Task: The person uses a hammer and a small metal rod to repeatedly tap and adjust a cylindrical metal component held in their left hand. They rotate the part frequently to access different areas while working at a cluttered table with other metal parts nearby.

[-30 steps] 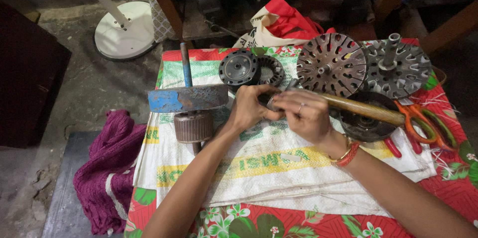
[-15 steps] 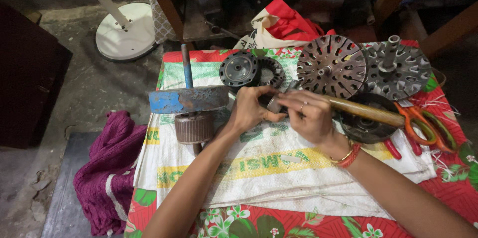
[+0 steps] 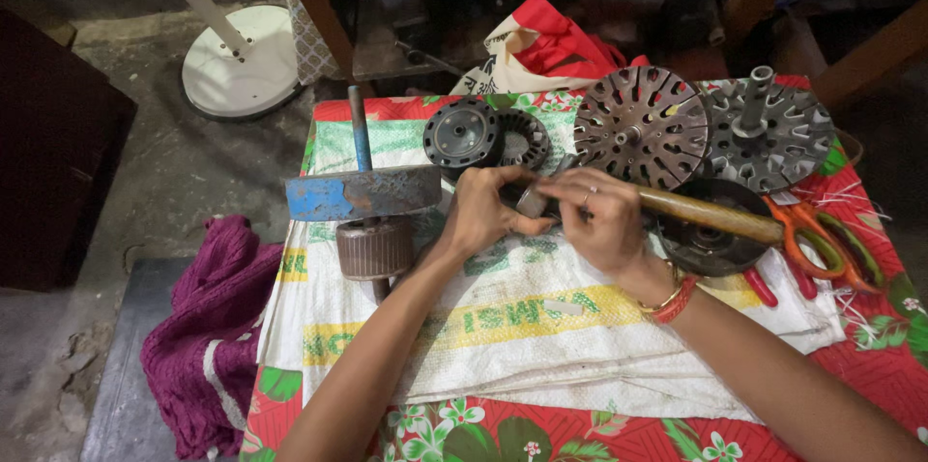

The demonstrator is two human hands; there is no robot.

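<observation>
My left hand (image 3: 480,214) and my right hand (image 3: 597,220) meet over a white woven sack (image 3: 541,327) on the table. Both pinch a small grey metal part (image 3: 532,201) between their fingertips. A wooden-handled hammer (image 3: 710,215) lies just behind my right hand, its handle pointing right. A rotor on a shaft (image 3: 375,245) with a blue metal plate (image 3: 362,193) sits left of my left hand. A black round motor housing (image 3: 485,135) lies just beyond my fingers.
Two slotted metal discs (image 3: 643,124) (image 3: 768,133) lie at the back right, over a dark round cover (image 3: 710,245). Orange-handled scissors (image 3: 822,240) and red-handled pliers (image 3: 759,285) lie at the right. A maroon cloth (image 3: 208,327) hangs at the left. A white fan base (image 3: 237,61) stands on the floor.
My hands stay together on the small part; the fingers shift only slightly. Nothing else has moved.
</observation>
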